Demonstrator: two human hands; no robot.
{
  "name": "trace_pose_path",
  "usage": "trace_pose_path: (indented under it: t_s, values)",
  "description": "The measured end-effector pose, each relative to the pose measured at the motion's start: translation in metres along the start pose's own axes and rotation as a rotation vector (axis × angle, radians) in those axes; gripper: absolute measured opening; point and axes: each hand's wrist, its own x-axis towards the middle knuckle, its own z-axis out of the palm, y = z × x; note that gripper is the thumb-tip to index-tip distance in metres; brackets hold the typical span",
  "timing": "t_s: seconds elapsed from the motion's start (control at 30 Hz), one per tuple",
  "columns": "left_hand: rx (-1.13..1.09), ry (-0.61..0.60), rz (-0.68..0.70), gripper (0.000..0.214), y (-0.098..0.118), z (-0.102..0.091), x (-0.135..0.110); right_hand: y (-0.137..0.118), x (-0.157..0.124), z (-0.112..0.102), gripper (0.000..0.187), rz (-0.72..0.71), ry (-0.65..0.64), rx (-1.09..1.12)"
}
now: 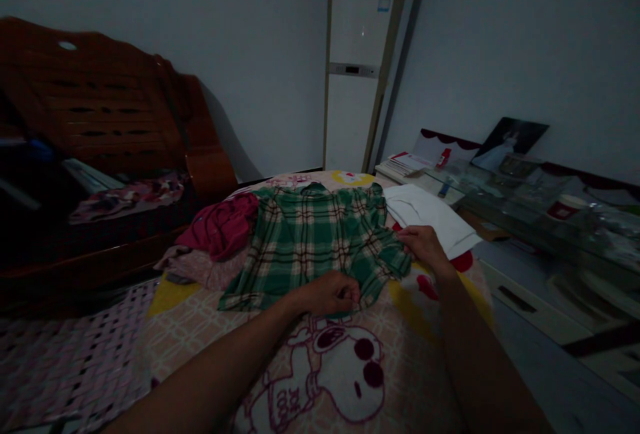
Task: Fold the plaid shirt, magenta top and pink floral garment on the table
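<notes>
A green plaid shirt (305, 234) lies spread on a table covered by a patterned cloth (400, 367). At the shirt's near edge, my left hand (330, 293) is closed with fingers curled against the fabric. My right hand (423, 244) pinches the end of the shirt's right-hand sleeve. Left of the shirt sits a crumpled magenta garment (223, 226), on top of a pale pink garment (210, 267). A folded white garment (433, 214) rests just beyond my right hand.
A wooden bench (115, 107) with clothing on it stands at the left, near a woven pink seat (85, 354). On the right is a glass-topped cabinet (520, 201) carrying a paper cup (565, 207), papers (407, 163) and a photo (510, 141). A tall white air conditioner (353, 114) stands behind.
</notes>
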Motion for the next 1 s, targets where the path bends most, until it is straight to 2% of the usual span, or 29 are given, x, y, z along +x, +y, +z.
trace_pose_path:
  t_s: [0.1, 0.17, 0.23, 0.33, 0.47, 0.63, 0.73, 0.87, 1.0]
  values:
    - [0.002, 0.012, 0.005, 0.008, -0.002, 0.000, 0.000, -0.003, -0.003, 0.011, 0.016, -0.020, -0.191, -0.101]
    - [-0.001, 0.019, 0.017, 0.008, -0.003, 0.000, 0.000, -0.004, -0.004, 0.016, 0.013, -0.022, -0.231, -0.139]
    - [-0.003, 0.022, 0.023, 0.008, -0.003, 0.001, 0.000, -0.005, -0.004, 0.016, 0.008, 0.006, -0.218, -0.084]
    - [-0.009, 0.020, 0.026, 0.006, -0.003, 0.000, 0.000, -0.005, -0.002, 0.007, 0.013, 0.026, -0.081, 0.150]
    - [-0.027, 0.022, 0.034, 0.005, -0.002, 0.000, 0.000, 0.001, 0.004, -0.012, 0.020, -0.020, 0.208, 0.494]
    - [-0.104, 0.048, 0.034, 0.005, -0.002, 0.001, -0.002, 0.015, 0.012, -0.028, 0.015, -0.155, 0.596, 0.641]
    - [-0.144, 0.069, 0.054, 0.004, 0.003, 0.003, -0.003, 0.016, 0.012, -0.036, 0.021, -0.174, 0.659, 0.674]
    - [-0.101, 0.084, 0.170, 0.006, 0.015, 0.006, -0.004, 0.009, 0.007, -0.046, 0.022, -0.137, 0.653, 0.658]
    - [-0.033, 0.006, 0.193, 0.009, 0.019, 0.010, -0.003, 0.010, 0.007, -0.053, 0.010, -0.032, 0.801, 0.448]
